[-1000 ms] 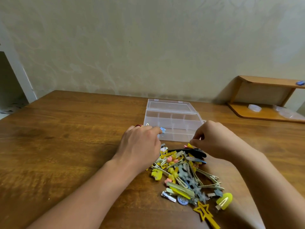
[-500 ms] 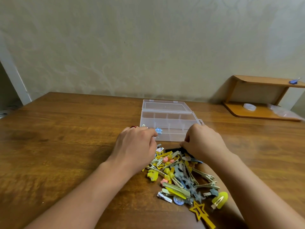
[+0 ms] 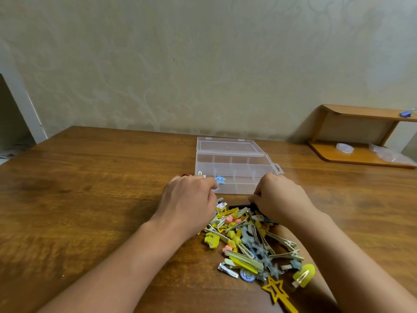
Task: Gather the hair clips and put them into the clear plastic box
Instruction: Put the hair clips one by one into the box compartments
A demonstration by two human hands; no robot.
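While dropping from its raised pinch of a second ago onto the far edge of the pile, right hand point(image 3: 282, 199) now curled low, fingertips pressed together at a black clip point(image 3: 242, 207); whether that clip is truly gripped cannot be told, the knuckles hiding the contact. Left hand point(image 3: 190, 199) unchanged across the last second, pinching a small blue star clip point(image 3: 220, 180) at the near wall of the clear plastic box point(image 3: 234, 170). Judged from that: one clip about to go in, another being picked, nearly the whole task left.

Box open, lid laid flat behind, thin transparent dividers forming compartments, apparently empty. Hair clips point(image 3: 252, 242) heaped on the wooden table point(image 3: 90, 199) just nearer than the box, between the forearms: flat metal snap clips, long pale alligator clips, matte felt-like stars in grey-blue, rubbery yellow and pink shapes, a round badge-like piece, a hollow yellow star on a stick point(image 3: 276, 291) at the near end. Tangled and overlapping, so likely to drag neighbours when lifted. Table glossy, dark-grained.
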